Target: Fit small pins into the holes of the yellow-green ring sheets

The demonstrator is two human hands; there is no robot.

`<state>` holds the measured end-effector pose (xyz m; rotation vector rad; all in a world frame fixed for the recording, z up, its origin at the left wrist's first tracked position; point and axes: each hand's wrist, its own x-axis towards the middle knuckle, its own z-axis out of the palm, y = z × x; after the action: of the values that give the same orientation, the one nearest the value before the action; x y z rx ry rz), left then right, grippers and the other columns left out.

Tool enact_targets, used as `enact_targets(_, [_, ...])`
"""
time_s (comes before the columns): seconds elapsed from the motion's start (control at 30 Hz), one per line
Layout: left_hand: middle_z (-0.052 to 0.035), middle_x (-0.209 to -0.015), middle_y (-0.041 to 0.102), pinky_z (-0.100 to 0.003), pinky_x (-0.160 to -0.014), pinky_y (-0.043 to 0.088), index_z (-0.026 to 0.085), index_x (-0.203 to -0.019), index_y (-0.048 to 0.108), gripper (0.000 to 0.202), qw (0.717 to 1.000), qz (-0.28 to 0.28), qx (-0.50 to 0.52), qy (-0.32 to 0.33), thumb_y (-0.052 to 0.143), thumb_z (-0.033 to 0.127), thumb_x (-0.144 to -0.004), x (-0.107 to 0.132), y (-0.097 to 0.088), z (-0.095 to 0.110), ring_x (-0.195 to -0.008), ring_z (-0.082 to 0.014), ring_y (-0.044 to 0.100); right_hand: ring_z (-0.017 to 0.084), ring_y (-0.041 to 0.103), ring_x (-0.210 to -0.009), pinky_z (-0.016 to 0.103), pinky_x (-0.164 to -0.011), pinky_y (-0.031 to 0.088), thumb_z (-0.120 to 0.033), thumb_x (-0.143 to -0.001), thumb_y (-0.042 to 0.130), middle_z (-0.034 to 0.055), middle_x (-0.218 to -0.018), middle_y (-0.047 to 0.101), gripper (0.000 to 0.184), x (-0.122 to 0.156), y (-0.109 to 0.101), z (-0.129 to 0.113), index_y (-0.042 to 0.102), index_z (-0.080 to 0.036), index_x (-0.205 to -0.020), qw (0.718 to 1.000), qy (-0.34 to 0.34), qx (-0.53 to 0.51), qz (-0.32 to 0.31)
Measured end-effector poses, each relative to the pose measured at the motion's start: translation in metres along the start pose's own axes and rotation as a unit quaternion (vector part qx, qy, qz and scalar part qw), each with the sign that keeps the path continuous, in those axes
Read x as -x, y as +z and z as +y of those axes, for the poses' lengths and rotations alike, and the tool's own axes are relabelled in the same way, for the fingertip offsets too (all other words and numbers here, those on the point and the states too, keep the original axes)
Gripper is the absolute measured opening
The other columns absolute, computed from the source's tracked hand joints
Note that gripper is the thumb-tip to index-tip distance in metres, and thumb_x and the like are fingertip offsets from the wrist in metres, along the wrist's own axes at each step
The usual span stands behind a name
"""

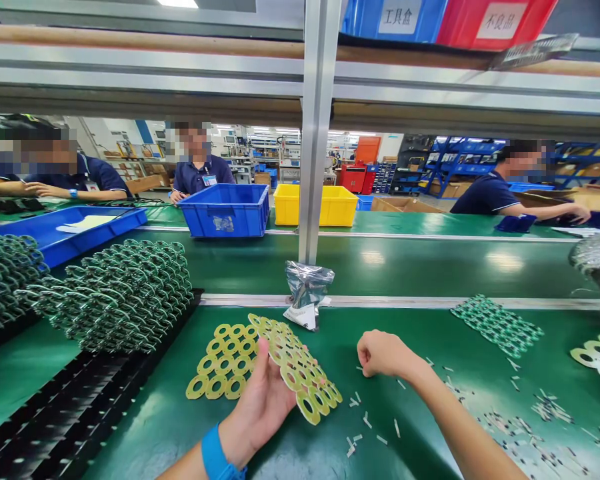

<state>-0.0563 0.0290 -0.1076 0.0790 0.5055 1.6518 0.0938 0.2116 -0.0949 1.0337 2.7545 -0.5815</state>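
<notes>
My left hand [267,403], with a blue band on the wrist, grips a yellow-green panel of ring-shaped circuit boards [290,357]. The panel is tilted, thumb on its near side and other fingers behind. Partly hidden behind it, a second yellow-green ring panel [223,363] lies flat on the green bench. To the right, my right hand [383,353] is closed just over the bench, its fingers curled together. A tiny white strip shows by its fingertips; whether they pinch it is unclear. Small white strips [397,427] lie scattered below and right of this hand.
Black slotted racks [45,407] hold dense stacks of green ring boards [125,293] at left. A silvery bag [309,293] stands against the metal post [316,133]. Another green panel [497,325] lies at right. Blue [225,210] and yellow bins [337,207] stand beyond; several people work there.
</notes>
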Motion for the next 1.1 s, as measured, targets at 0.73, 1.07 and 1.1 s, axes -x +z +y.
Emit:
enact_targets(0.73, [-0.0166, -0.101, 0.061, -0.049, -0.093, 0.031, 0.01, -0.11, 0.052, 0.072, 0.998, -0.056, 0.009, -0.021, 0.036, 0.068, -0.07, 0.0, -0.002, 0.003, -0.105, -0.0319, 0.051, 0.011, 0.055, -0.056, 0.023, -0.052, 0.047, -0.022, -0.071, 0.056, -0.0013, -0.064, 0.058, 0.006, 0.021, -0.02, -0.051, 0.054, -0.016, -0.073, 0.865, -0.181, -0.468, 0.03])
enact_targets(1.07, [-0.0124, -0.099, 0.062, -0.041, -0.091, 0.033, 0.013, -0.107, 0.055, 0.064, 0.997, -0.07, 0.007, 0.008, 0.032, 0.064, -0.076, -0.002, -0.003, 0.0, -0.102, -0.0264, 0.052, 0.006, 0.047, -0.054, 0.018, -0.048, 0.043, -0.023, -0.079, 0.052, 0.0006, -0.08, 0.049, 0.014, 0.048, -0.007, -0.087, 0.063, -0.015, -0.074, 0.839, -0.226, -0.492, -0.048])
enact_targets(1.1, [-0.0123, -0.1, 0.062, -0.041, -0.091, 0.033, 0.012, -0.106, 0.055, 0.064, 0.997, -0.071, 0.006, 0.008, 0.031, 0.064, -0.076, -0.002, -0.003, 0.0, -0.102, -0.0263, 0.052, 0.006, 0.047, -0.055, 0.018, -0.048, 0.043, -0.023, -0.08, 0.051, 0.0008, -0.081, 0.048, 0.015, 0.049, -0.006, -0.088, 0.062, -0.015, -0.075, 0.84, -0.227, -0.491, -0.05])
